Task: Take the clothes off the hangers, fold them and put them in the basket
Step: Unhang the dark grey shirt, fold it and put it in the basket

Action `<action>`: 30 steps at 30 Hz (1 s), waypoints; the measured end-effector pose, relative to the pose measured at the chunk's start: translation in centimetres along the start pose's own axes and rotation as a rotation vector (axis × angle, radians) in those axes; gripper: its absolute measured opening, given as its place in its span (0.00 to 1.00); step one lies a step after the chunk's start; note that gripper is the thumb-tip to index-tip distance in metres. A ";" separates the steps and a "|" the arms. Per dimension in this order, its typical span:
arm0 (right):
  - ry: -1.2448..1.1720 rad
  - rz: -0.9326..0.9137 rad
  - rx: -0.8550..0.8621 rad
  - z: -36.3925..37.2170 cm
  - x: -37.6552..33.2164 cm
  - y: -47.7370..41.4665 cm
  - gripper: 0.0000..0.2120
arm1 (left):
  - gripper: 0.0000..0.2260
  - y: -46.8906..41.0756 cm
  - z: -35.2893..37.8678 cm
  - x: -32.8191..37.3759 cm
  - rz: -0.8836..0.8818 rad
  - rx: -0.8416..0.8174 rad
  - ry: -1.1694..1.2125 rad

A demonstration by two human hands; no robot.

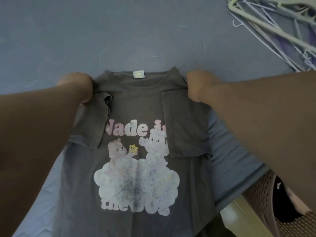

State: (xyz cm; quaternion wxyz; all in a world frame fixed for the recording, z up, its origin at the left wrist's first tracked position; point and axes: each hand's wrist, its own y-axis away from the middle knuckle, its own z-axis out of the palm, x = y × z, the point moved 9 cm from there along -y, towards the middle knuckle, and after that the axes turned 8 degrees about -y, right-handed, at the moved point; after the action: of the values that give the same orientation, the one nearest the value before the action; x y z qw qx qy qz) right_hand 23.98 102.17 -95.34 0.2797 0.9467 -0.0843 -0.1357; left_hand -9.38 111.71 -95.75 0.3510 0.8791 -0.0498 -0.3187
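Head view: a dark grey T-shirt with a pastel bear print (136, 168) lies face up on the blue-grey sheet (68, 40), sleeves turned in over the chest. The left hand (77, 87) and right hand (198, 86) each pinch a shoulder, fingers curled round the cloth, probably to fold the top down. A brown perforated plastic basket (259, 190) stands at the lower right, ready for it

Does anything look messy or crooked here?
Slightly. On the T-shirt, the sleeve by the left hand, folded inward, is bunched and wrinkled, while the sleeve by the right hand lies flat. The hangers at far right lie in a tangled heap.
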 end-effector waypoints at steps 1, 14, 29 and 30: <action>-0.026 0.002 0.004 -0.4 0.0 0.2 0.18 | 0.16 0.2 -0.2 -0.3 0.007 0.012 0.015; 0.073 0.059 0.542 -11.8 -0.1 -0.8 0.16 | 0.12 2.9 -11.5 -6.5 -0.186 0.523 0.428; 0.119 -0.303 0.152 6.2 -4.1 18.1 0.15 | 0.07 15.3 9.1 -4.1 0.147 0.449 0.423; 0.124 -0.279 0.132 7.8 -4.3 19.8 0.15 | 0.07 16.1 10.9 -3.8 0.158 0.433 0.411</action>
State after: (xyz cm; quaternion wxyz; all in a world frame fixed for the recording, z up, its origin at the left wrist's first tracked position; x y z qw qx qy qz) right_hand 15.90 82.80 -89.79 0.2000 0.9721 0.0569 -0.1085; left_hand -16.65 94.46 -89.30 0.1822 0.9728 -0.1129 -0.0878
